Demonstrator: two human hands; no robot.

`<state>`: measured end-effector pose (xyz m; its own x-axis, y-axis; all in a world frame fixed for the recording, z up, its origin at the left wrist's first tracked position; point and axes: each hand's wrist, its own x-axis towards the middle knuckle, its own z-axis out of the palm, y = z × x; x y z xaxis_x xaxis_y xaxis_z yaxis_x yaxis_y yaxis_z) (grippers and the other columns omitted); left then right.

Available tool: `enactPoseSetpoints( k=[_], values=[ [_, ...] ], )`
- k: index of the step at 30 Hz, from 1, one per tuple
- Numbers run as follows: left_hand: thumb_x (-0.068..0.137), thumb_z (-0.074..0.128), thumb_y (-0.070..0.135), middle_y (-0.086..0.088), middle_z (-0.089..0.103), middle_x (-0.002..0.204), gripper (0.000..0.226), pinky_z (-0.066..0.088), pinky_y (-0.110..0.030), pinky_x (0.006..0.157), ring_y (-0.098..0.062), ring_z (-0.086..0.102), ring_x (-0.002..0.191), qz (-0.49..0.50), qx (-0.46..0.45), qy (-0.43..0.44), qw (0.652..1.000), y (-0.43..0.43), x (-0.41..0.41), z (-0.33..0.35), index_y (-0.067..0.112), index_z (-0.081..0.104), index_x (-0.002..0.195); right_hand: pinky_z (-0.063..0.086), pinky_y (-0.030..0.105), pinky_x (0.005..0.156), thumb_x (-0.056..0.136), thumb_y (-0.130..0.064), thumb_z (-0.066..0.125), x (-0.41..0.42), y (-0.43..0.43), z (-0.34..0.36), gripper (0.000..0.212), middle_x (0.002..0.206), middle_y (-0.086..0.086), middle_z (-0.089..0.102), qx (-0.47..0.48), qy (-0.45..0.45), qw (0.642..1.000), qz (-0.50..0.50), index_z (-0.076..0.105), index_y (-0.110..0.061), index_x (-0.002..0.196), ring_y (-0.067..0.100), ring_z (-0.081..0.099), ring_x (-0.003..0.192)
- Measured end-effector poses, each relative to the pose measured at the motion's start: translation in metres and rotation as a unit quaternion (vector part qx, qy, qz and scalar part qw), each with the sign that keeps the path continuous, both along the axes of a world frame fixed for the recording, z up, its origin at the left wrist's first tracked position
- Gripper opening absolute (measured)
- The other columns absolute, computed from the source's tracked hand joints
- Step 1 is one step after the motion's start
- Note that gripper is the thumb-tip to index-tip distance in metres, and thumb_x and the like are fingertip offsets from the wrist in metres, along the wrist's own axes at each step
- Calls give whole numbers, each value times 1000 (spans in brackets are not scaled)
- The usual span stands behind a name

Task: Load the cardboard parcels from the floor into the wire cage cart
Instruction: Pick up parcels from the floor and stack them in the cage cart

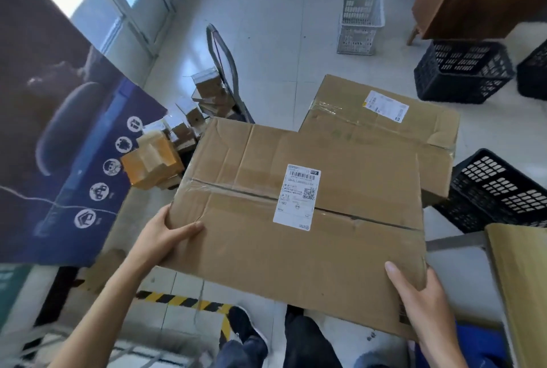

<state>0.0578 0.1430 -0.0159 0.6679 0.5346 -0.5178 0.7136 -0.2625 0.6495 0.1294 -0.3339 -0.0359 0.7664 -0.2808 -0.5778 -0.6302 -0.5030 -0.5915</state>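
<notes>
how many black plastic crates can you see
3. One black crate stands at upper right, a second is cut off by the right edge, and a third lies right of the held cardboard parcel. Others may be hidden behind it.

Both hands are gripping a large flat cardboard parcel [296, 204] at its near corners, the left hand [165, 234] at the left corner and the right hand [420, 293] at the right, each thumb lying on the top face. The parcel is tilting and seems to be clear of the floor. A second parcel [379, 127] is lying just behind it, partly covered, with black crates [461, 71] sitting to the right.
</notes>
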Motion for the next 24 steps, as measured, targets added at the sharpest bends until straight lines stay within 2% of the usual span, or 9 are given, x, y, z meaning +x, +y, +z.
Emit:
enactPoseSetpoints(
  k=[4, 6, 8, 10, 12, 15, 18, 22, 24],
  values=[
    [46, 84, 74, 14, 66, 104, 93, 51, -26, 68, -8, 65, 91, 125, 44, -24, 991, 27, -95, 40, 34, 54, 124, 47, 46, 90, 70, -73, 67, 13, 63, 20, 58, 97, -24, 56, 42, -38, 992, 117, 51, -38, 113, 19, 56, 98],
    [48, 87, 70, 16, 65, 101, 91, 49, -23, 67, -4, 64, 88, 199, 68, -34, 977, 32, -150, 59, 28, 57, 124, 48, 44, 89, 70, -71, 68, 19, 105, 29, 62, 102, -22, 59, 71, -58, 979, 182, 54, -34, 117, 20, 58, 99],
    [46, 85, 73, 15, 64, 103, 91, 53, -31, 73, -9, 64, 90, 270, 83, -40, 958, 30, -209, 75, 30, 56, 121, 50, 43, 90, 70, -70, 69, 18, 147, 40, 61, 113, -21, 64, 106, -69, 960, 248, 56, -38, 121, 16, 62, 105],
    [44, 80, 77, 9, 65, 106, 93, 54, -41, 81, -18, 64, 94, 339, 92, -44, 935, 23, -270, 89, 30, 55, 120, 51, 40, 87, 69, -68, 71, 6, 190, 52, 50, 102, -28, 66, 148, -82, 935, 311, 58, -44, 111, 3, 63, 99],
    [48, 85, 71, 4, 67, 106, 88, 53, -40, 76, -21, 65, 94, 411, 96, -56, 905, 10, -334, 99, 26, 58, 119, 51, 38, 87, 71, -65, 72, -16, 230, 63, 51, 99, -27, 68, 173, -95, 905, 377, 58, -43, 115, -1, 62, 98],
    [52, 89, 58, 0, 72, 103, 74, 52, -35, 69, -20, 68, 90, 512, 102, -78, 849, -23, -434, 112, 23, 64, 112, 53, 41, 89, 73, -62, 73, -70, 285, 75, 58, 107, -19, 69, 189, -78, 859, 469, 57, -38, 123, 8, 65, 100],
    [50, 89, 57, 7, 73, 94, 65, 50, -28, 65, -13, 69, 85, 586, 130, -86, 795, -62, -526, 124, 23, 67, 101, 55, 44, 86, 70, -68, 71, -142, 334, 86, 63, 103, -17, 69, 181, -68, 814, 548, 56, -37, 122, 11, 67, 94],
    [46, 91, 59, 8, 71, 100, 75, 50, -29, 72, -12, 66, 89, 651, 150, -89, 739, -110, -658, 131, 25, 65, 107, 55, 38, 68, 66, -75, 71, -264, 377, 91, 75, 101, -16, 65, 181, -41, 764, 618, 51, -36, 126, 13, 66, 87],
    [44, 84, 64, 5, 72, 102, 81, 53, -34, 76, -16, 68, 93, 680, 150, -86, 713, -135, -719, 133, 24, 65, 112, 56, 41, 73, 62, -79, 70, -327, 386, 88, 78, 103, -15, 64, 184, -39, 743, 642, 51, -36, 124, 15, 64, 91]
  ],
)
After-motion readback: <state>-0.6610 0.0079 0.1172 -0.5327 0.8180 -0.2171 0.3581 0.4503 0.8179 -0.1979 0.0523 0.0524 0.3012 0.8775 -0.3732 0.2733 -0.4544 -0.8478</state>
